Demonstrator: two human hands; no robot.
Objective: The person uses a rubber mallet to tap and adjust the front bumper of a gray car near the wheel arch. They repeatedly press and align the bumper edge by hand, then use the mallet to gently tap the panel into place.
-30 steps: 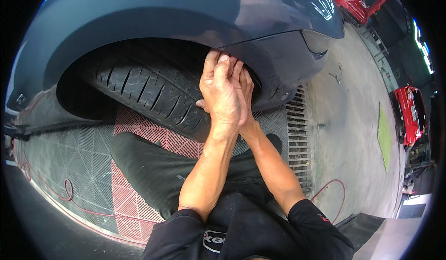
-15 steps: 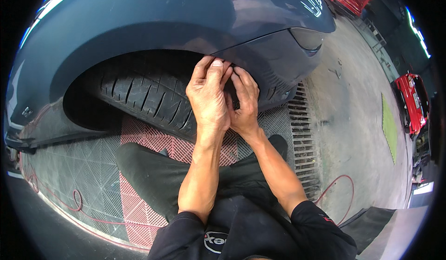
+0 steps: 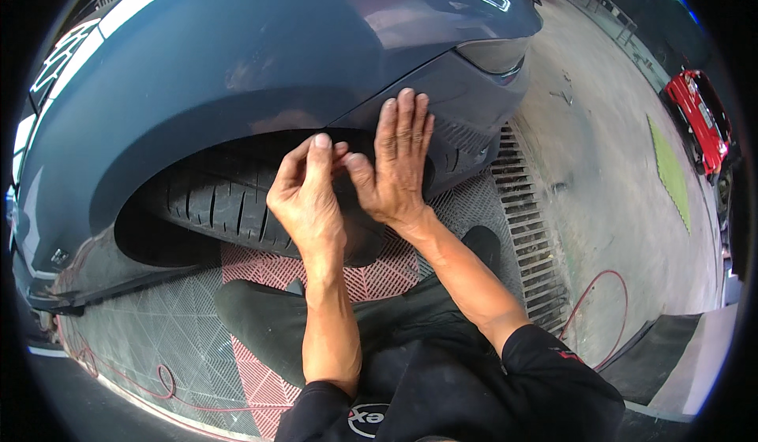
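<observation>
A dark blue-grey car's front fender (image 3: 260, 55) curves over the tyre (image 3: 225, 205). Its seam with the bumper (image 3: 454, 82) runs down to the wheel arch edge. At that edge, just below the seam, my left hand (image 3: 309, 197) is closed with thumb and fingers together. Whatever it pinches is too small or hidden to name. To its right, my right hand (image 3: 401, 154) lies flat against the bumper beside the arch, its fingers stretched upward and its thumb out towards my left hand. Nothing shows in the right hand.
Red and grey grid floor tiles (image 3: 181, 315) lie under my legs. A slotted floor drain (image 3: 525, 229) runs along the right. Beyond it are concrete, a green mat (image 3: 669, 177) and a red car (image 3: 699, 122). Thin red hose (image 3: 624, 300) loops on the floor.
My right hand has left its pinch beside the left and now lies spread flat on the bumper. The left hand has shifted left along the arch edge. The view has also shifted.
</observation>
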